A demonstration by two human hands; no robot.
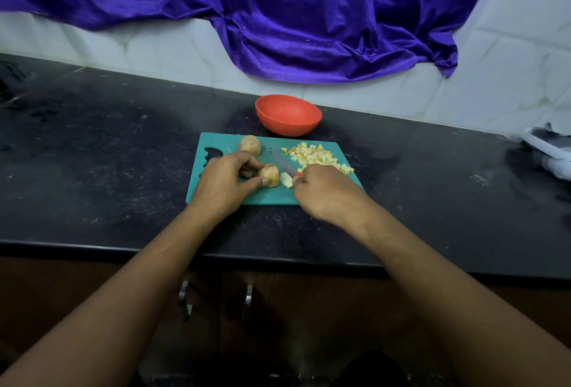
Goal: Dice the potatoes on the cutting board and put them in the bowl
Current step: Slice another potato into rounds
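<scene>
Dim, soft overhead light; faint sheen on purple satin cloth (309,15) at 12 o'clock; wide-angle bending at edges; slight softness.

Knife handle (298,174) mostly hidden in right hand (327,192); blade (282,162) blurred; white object (550,154) cut off right.

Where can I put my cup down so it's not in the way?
Bare counter left of the cutting board, or right of it, before the white thing. The board is crowded: both hands, knife, potatoes, diced pile. The bowl sits close behind.
</scene>
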